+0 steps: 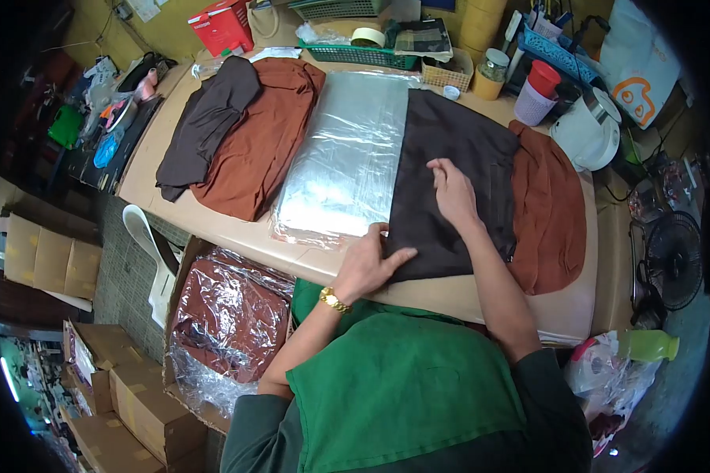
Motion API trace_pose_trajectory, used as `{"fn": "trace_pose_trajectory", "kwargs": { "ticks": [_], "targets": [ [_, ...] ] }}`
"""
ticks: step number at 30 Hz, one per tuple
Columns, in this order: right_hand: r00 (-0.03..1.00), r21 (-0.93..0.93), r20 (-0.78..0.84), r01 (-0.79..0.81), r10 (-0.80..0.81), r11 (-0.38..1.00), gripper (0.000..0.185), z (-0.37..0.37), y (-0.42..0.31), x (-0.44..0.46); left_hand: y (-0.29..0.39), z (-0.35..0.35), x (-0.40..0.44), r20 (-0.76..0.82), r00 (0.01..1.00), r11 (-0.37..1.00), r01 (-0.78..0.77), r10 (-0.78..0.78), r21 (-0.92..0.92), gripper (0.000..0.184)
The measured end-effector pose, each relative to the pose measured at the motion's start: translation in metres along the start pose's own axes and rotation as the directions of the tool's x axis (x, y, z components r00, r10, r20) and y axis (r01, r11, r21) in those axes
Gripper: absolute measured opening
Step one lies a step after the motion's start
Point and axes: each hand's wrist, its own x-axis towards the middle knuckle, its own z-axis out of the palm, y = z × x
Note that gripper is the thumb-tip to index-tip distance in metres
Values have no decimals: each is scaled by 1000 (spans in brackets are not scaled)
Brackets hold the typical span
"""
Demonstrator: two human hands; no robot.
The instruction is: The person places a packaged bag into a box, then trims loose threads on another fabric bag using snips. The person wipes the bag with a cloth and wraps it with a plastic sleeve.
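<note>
A dark, nearly black folded garment lies on the table in front of me, with rust-brown fabric showing at its right. My left hand is at the garment's lower left corner, thumb and forefinger spread along the edge. Over the middle of the dark cloth is my right hand, its fingers partly bent and pointing left; nothing shows in it. Just left of the garment lies a stack of clear plastic bags. Farther left are a folded rust-brown garment and a dark one overlapping it.
Below the table's front edge stands an open carton with plastic-wrapped rust-brown clothing. A green basket, a glass jar, a red cup and a white kettle line the back. A fan is at right.
</note>
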Motion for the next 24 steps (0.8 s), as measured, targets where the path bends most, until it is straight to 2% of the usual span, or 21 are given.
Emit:
{"fn": "trace_pose_trajectory", "kwargs": {
  "ticks": [1,3,4,6,7,8,10,12,14,18,20,21,23,24],
  "targets": [
    [998,40,53,-47,45,998,17,-10,-24,-16,2,0,-1,7,1000,1000,0,0,0,67],
    [992,75,14,126,-128,989,14,-1,-29,-45,7,2,-7,-5,992,975,-127,130,185,74],
    [976,80,-18,218,-218,973,14,9,-25,-56,1,5,-8,4,992,975,-125,126,182,74],
    [976,31,-8,217,-217,976,14,22,-10,-64,-14,2,-10,166,967,971,-213,194,105,67],
    [977,-63,-1,215,-215,975,14,27,-2,-61,-14,-3,-14,312,943,989,-140,116,54,47],
    [976,-155,7,215,-217,964,14,29,2,-57,-13,-5,-18,315,943,990,-134,111,52,47],
    [984,-164,-1,177,-180,970,16,32,5,-51,-14,-11,-28,313,947,963,150,-74,-224,34],
    [989,-195,8,143,-144,970,17,33,7,-48,-17,-18,-35,292,955,965,128,-57,-230,28],
    [989,-211,11,146,-147,966,17,34,8,-46,-28,-18,-42,299,954,909,154,-34,-387,25],
    [981,-250,-44,171,-187,953,12,34,4,-46,-39,-18,-49,215,975,889,145,-54,-434,22],
    [982,-231,-48,167,-183,958,12,35,5,-46,-47,-9,-49,6,999,904,47,-49,-426,21],
    [983,-215,-56,162,-178,963,12,35,6,-45,-51,-8,-49,0,999,904,43,-47,-424,21],
    [986,-214,-59,137,-153,967,13,35,5,-41,-55,-9,-47,185,966,611,256,-178,-749,18],
    [991,-215,-59,106,-121,971,15,34,5,-40,-54,-8,-46,180,968,612,251,-177,-750,18]
  ]
}}
